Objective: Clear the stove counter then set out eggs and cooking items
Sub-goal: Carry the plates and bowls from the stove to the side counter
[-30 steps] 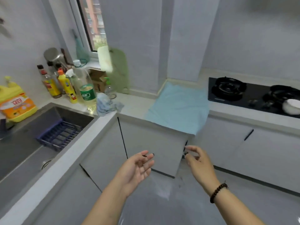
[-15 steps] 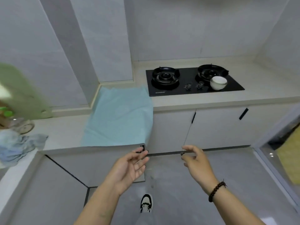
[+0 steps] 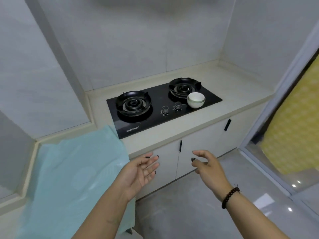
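A black two-burner gas stove (image 3: 162, 116) is set into the beige counter (image 3: 241, 87). A small stack of white bowls (image 3: 196, 100) stands on the stove glass in front of the right burner, beside the two knobs. My left hand (image 3: 139, 171) is held palm up in front of the cabinet doors, fingers relaxed and holding nothing. My right hand (image 3: 207, 165), with a dark bead bracelet on the wrist, hovers to the right of it, fingers loosely spread and empty. Both hands are below the counter edge, well short of the stove.
A light blue cloth (image 3: 74, 169) covers the counter left of the stove and hangs over its front edge. White cabinet doors (image 3: 198, 149) with black handles sit under the stove. A glass door frame (image 3: 269, 128) and yellow fabric are at the right. Grey floor lies below.
The view has swung right from the sink and bottles to the stove, which now sits closer and central. Both hands stay raised, open and empty.
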